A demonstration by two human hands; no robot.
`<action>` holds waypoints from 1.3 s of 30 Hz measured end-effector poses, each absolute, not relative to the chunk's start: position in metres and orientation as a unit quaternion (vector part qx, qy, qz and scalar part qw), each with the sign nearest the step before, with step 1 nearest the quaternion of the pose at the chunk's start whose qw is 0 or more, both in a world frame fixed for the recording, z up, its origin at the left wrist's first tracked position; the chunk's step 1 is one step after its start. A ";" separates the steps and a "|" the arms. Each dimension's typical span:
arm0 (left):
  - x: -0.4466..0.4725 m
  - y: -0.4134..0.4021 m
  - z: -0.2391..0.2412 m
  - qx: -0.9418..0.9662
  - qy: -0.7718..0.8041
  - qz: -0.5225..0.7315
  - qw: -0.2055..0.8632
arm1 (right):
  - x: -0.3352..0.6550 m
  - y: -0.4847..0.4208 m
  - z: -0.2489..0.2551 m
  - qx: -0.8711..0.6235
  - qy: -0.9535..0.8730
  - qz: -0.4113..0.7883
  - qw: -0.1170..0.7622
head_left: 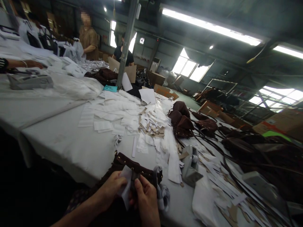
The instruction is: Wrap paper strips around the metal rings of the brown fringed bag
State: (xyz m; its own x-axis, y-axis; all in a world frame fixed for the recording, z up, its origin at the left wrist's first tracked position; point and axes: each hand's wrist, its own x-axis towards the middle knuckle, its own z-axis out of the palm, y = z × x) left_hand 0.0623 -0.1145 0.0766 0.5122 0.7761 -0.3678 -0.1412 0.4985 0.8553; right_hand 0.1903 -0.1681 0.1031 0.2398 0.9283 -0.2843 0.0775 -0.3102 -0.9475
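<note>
A dark brown handbag with gold-coloured eyelets rests at the table's front edge, close to me. My left hand pinches a thin white sheet at the front of the bag. Beside it, my right hand has thumb and fingers closed on a dark strap or tab of the bag. Pale wrapping is bunched round a part at the bag's right side, and another wrapped bit stands beyond its left end. The lower part of the bag is dark and partly behind my hands.
Loose white sheets and cardboard pieces cover the table's middle. A tape dispenser stands right of the bag. More brown bags lie at right. A co-worker's hand is at far left; other people stand behind a metal post.
</note>
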 end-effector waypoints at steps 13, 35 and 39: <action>0.082 -0.102 0.066 0.188 0.379 0.350 0.836 | 0.249 -0.188 0.087 -0.817 -0.380 0.237 0.362; 0.088 -0.108 0.041 0.394 0.454 0.426 0.676 | 0.187 -0.160 0.061 -0.715 -0.630 -0.034 0.300; 0.084 -0.109 0.045 0.392 0.434 0.415 0.696 | 0.182 -0.156 0.060 -0.714 -0.634 0.018 0.296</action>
